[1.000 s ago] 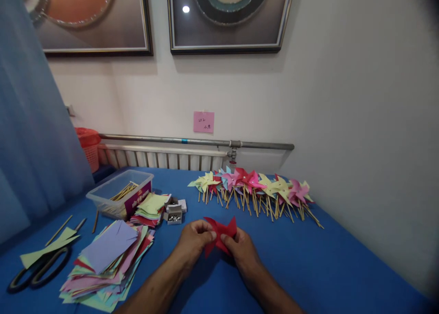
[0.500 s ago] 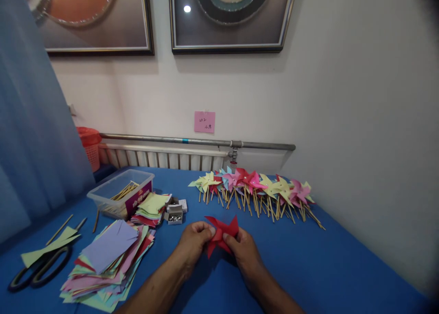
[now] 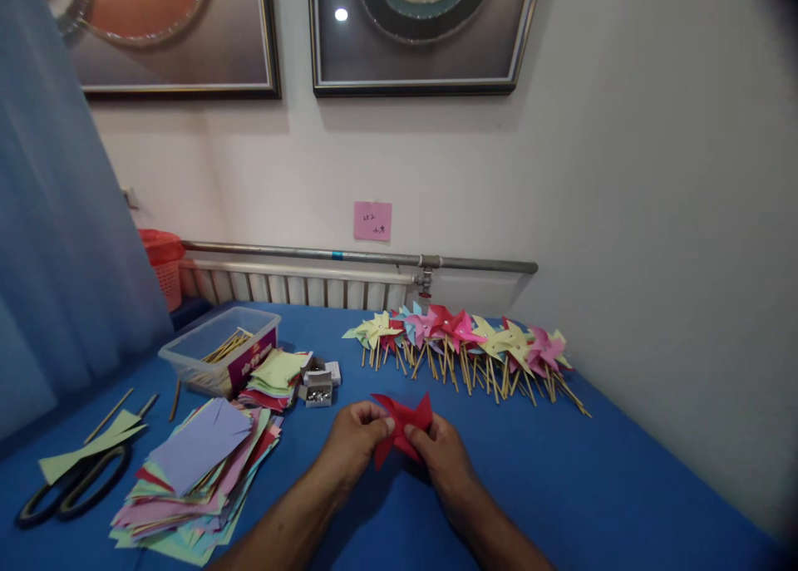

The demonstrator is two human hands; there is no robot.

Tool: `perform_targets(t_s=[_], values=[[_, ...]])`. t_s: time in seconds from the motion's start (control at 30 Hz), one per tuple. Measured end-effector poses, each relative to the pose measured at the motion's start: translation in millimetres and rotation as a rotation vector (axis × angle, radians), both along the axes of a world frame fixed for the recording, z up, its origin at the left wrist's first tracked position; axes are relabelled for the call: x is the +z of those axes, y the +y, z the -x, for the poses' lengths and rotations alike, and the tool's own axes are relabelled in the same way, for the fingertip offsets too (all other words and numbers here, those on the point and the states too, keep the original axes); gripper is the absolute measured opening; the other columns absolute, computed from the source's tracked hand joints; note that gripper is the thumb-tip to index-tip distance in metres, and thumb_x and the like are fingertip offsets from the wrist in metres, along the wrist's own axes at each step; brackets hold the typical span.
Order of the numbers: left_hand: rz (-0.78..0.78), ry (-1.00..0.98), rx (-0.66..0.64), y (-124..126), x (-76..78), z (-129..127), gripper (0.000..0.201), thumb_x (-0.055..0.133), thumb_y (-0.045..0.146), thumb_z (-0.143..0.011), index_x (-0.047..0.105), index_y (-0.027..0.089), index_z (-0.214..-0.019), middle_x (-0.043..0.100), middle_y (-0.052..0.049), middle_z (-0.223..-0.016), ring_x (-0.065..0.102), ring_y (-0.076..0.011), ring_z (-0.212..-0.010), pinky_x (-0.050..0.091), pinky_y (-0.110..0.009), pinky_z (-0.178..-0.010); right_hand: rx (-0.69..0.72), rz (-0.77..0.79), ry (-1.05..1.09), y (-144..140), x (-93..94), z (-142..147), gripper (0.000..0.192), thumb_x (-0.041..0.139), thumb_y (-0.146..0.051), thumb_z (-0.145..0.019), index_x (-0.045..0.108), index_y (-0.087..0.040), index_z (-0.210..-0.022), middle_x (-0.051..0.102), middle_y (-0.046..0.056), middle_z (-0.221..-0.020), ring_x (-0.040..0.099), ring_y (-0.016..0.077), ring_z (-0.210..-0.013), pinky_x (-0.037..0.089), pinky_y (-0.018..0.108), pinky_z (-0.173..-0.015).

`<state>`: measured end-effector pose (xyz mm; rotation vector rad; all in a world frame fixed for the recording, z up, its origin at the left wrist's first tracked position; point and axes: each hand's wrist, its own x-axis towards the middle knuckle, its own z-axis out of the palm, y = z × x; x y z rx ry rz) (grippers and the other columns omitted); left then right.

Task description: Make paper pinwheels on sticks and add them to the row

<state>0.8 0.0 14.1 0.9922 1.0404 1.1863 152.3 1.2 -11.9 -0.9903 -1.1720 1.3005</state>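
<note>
Red paper pinwheel [image 3: 404, 425] (half-folded) between left hand [image 3: 355, 440] and right hand [image 3: 444, 457].

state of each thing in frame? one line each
Left hand: pinching the red paper.
Right hand: pinching the red paper.
Red paper: partly folded, held above the table.
Scissors: lying flat, handles toward the camera.
Tub: lid off, sticks inside.
Pin box: open.
Paper stack: loose, fanned out.
Pinwheels: finished, lying in a row.
</note>
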Motion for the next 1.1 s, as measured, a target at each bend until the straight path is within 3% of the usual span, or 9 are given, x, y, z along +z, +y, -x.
perform_targets(t_s=[0.4, 0.6, 0.8, 1.1], values=[[0.007, 0.072, -0.008, -1, -1.0, -1, 0.033, 0.082, 0.036, -0.049, 0.057, 0.016, -0.056, 0.054, 0.003, -0.049, 0.042, -0.0077, -0.046, 0.03, -0.023, -0.05, 0.035, -0.017, -0.017, -2, -3.7, 1, 0.034, 0.079, -0.04, -0.07, 0.073, -0.014, -0.092, 0.076, 0.005, -0.079, 0.066, 0.0189, -0.068, 0.05, 0.029, -0.065], [0.02, 0.077, 0.007, -1, -2.9, -2, 0.029, 0.079, 0.034, -0.047, 0.057, 0.016, -0.053, 0.055, 0.002, -0.048, 0.042, -0.0085, -0.045, 0.03, -0.024, -0.049, 0.061, 0.007, -0.035, -8, 2.5, 4, 0.033, 0.079, -0.04, -0.07, 0.072, -0.013, -0.087, 0.074, 0.004, -0.073, 0.065, 0.0186, -0.066, 0.05, 0.029, -0.066], [0.011, 0.083, 0.019, 2, -7.4, -2, 0.025, 0.074, 0.035, -0.051, 0.057, 0.016, -0.055, 0.058, 0.0, -0.048, 0.045, -0.0097, -0.045, 0.033, -0.024, -0.05, 0.113, -0.008, 0.016, -14, 12.6, 4, 0.037, 0.073, -0.048, -0.077, 0.073, -0.015, -0.093, 0.074, 0.004, -0.077, 0.067, 0.0195, -0.072, 0.051, 0.028, -0.068], [0.001, 0.096, 0.045, 4, -10.0, -1, 0.029, 0.078, 0.035, -0.05, 0.055, 0.017, -0.052, 0.056, 0.002, -0.046, 0.043, -0.0086, -0.043, 0.03, -0.023, -0.048, 0.054, 0.075, -0.012, -7, 0.0, 5, 0.038, 0.079, -0.045, -0.07, 0.071, -0.013, -0.09, 0.068, 0.001, -0.064, 0.058, 0.0126, -0.053, 0.043, 0.022, -0.052]])
